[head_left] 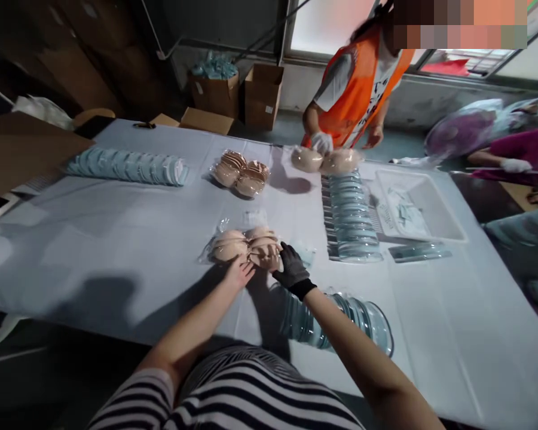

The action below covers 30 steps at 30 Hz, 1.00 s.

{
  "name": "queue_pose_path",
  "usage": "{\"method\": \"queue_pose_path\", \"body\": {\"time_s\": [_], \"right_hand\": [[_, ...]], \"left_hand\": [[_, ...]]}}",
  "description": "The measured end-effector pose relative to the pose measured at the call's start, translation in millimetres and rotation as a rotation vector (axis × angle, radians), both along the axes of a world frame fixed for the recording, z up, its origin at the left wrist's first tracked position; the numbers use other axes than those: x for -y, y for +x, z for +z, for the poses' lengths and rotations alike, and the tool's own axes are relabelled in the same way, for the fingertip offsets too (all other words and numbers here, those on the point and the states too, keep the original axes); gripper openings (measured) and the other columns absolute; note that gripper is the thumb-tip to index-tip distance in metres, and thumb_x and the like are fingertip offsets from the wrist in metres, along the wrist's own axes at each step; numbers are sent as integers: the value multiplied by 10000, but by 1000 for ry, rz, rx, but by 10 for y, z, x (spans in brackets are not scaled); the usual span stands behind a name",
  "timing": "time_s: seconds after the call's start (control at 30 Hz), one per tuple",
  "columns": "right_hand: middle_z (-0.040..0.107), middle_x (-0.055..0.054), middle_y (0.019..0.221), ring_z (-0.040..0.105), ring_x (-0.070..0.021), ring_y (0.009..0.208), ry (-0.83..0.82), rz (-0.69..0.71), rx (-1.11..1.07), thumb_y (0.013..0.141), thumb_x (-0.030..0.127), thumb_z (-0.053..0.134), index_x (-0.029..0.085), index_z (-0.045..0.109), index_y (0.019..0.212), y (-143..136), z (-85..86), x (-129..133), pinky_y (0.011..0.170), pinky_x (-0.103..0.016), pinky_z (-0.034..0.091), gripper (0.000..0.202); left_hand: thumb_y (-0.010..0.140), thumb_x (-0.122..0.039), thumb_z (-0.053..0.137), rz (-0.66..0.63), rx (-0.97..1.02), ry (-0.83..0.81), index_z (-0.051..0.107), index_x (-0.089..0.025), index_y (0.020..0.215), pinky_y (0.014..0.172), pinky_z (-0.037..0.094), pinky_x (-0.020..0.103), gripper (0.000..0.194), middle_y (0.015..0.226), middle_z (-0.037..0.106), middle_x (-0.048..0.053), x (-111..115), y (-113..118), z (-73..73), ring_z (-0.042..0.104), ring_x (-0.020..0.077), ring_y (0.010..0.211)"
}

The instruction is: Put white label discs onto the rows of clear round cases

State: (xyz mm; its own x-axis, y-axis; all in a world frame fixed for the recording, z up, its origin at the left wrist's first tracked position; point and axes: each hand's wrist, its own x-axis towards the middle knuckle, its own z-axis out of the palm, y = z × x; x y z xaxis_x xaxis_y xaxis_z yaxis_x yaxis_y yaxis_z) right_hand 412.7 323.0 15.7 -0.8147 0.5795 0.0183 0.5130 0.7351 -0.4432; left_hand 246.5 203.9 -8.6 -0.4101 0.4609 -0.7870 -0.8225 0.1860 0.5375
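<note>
A clear plastic bag of beige, cup-shaped pads (231, 246) lies on the table in front of me, with the cups nested in two stacks. My left hand (240, 272) is bare and rests its extended fingers against the near side of the bag. From the right, my right hand (292, 266), in a dark grey glove, lies over the right stack with fingers spread. Both hands touch the bag; neither is visibly closed round it. Beyond them sits another bag of tan cup pads (250, 184). Close to my right forearm lies a row of bluish, plastic-wrapped packs (363, 319).
Across the white table (161, 239), a person in an orange vest (347, 101) has a gloved hand at a bag of beige cups (343, 160). Bluish packs (352, 218) line up before a white plastic bin (451, 218). More packs (130, 167) lie left. Cardboard boxes (263, 98) stand behind.
</note>
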Motion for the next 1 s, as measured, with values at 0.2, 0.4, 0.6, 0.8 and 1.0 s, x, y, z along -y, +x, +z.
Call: {"method": "queue_pose_path", "body": {"time_s": [0.2, 0.4, 0.6, 0.8, 1.0], "right_hand": [[318, -222, 1587, 338, -358, 1431, -71, -43, 209, 745, 336, 750, 143, 359, 1522, -238, -211, -224, 1123, -545, 352, 891], [474, -199, 1484, 473, -324, 1335, -153, -268, 33, 751, 400, 706, 138, 481, 1448, -191, -340, -547, 1063, -452, 426, 778], [742, -92, 954, 663, -227, 876, -270, -527, 37, 907, 360, 421, 202, 700, 948, -181, -107, -726, 747, -316, 476, 323], [731, -87, 819, 654, -226, 780, 8, -410, -113, 902, 436, 483, 205, 694, 894, -210, 827, -735, 679, -296, 435, 314], [673, -31, 718, 599, -156, 603, -358, -208, -291, 878, 532, 559, 182, 695, 1060, -363, 1602, -798, 567, -266, 450, 417]], "left_hand": [[875, -252, 616, -336, -474, -69, 655, -173, 929, 1007, 494, 414, 104, 1094, 693, 115, 391, -323, -101, 585, 326, 1235], [584, -123, 860, -399, -1238, -147, 591, -229, 1271, 1219, 247, 434, 745, 1552, 391, 131, 492, -953, -209, 240, 353, 1496], [810, -148, 658, -576, -1178, -137, 721, -198, 1016, 985, 445, 348, 221, 1043, 674, 86, 276, -1250, -188, 634, 227, 983], [794, -296, 678, -747, -1163, -88, 717, -238, 696, 846, 458, 277, 120, 784, 681, 25, 400, -1411, 227, 599, 195, 824], [765, -508, 657, -978, -933, 35, 728, -186, 710, 768, 507, 318, 334, 765, 706, 41, 886, -1846, 623, 627, 212, 769]]}}
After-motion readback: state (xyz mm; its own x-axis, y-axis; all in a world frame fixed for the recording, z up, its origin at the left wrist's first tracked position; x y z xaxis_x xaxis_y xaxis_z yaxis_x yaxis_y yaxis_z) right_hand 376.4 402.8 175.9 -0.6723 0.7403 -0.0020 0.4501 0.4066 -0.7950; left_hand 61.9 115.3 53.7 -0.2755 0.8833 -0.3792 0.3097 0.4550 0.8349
